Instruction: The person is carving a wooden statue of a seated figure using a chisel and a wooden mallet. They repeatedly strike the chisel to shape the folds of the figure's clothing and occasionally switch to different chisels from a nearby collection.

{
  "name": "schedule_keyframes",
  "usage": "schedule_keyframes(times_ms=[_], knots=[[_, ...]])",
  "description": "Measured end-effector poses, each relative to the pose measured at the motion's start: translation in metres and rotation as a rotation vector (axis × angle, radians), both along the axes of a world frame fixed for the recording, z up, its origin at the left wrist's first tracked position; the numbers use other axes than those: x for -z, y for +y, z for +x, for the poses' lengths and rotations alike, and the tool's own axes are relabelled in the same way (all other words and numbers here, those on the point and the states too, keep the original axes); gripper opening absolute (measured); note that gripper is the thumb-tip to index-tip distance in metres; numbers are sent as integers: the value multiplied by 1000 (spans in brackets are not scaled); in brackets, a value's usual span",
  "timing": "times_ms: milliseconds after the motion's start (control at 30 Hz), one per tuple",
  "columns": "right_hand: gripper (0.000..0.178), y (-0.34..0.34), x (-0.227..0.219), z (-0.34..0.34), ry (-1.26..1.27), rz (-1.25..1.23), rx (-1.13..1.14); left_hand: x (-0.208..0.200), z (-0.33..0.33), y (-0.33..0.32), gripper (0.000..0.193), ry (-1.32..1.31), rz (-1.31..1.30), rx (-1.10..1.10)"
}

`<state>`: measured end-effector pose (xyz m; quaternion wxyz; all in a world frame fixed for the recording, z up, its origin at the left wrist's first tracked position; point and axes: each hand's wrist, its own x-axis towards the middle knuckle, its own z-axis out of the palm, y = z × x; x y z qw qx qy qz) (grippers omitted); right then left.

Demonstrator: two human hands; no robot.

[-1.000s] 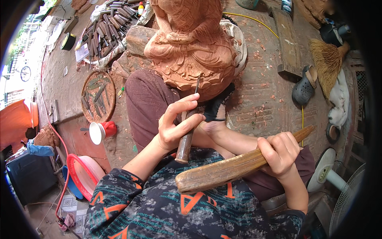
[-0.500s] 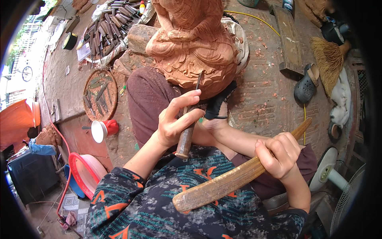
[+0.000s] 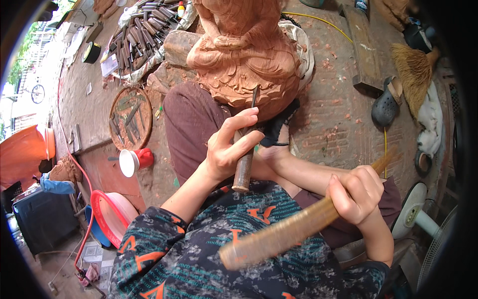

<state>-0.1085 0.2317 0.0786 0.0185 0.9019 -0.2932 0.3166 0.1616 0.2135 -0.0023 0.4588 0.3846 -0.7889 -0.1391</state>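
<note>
Head view: left hand [image 3: 231,144] grips chisel [image 3: 243,174], tip at statue's [image 3: 244,62] lower front, contact unclear; right hand [image 3: 356,194] grips club [image 3: 281,235], blurred, above shirt [image 3: 199,254]. Statue just beyond crossed legs [image 3: 298,167]. Off-centre blow could skid chisel, chipping statue or hitting left hand. Room between 2 hands; fan [image 3: 411,212] near right arm [image 3: 377,236].

Shirt [image 3: 209,224] at 6 o'clock carries big orange letters [image 3: 149,259], bent by folds, plus rows of small teal print in capitals. Blue-and-white container [image 3: 361,5] near 1 o'clock, cut by top edge: markings too small to read.
</note>
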Motion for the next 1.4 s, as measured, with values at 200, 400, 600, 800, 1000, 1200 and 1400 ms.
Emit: schedule_keyframes(times_ms=[200, 400, 600, 800, 1000, 1200, 1400], knots=[[22, 2, -9, -3, 119, -12, 84, -14, -7, 1, 26, -87, 40, -27], [22, 3, -8, -8, 139, 93, 156, -17, -8, 0, 25, -134, 66, -58], [21, 3, 6, -12, 44, 35, 122, -22, -9, 1, 25, -124, 110, -56], [23, 5, 25, -14, -100, 137, 93, -30, 8, 1, 21, -123, 174, 314], [30, 4, 26, 10, -198, 266, 81, -12, 14, 6, 25, 372, 244, 116], [27, 15, 44, 33, -396, 361, 190, -46, 55, -37, 61, 828, 618, -136], [37, 9, 42, 59, -518, 553, 236, -21, 212, -157, 43, 650, 697, -551]])
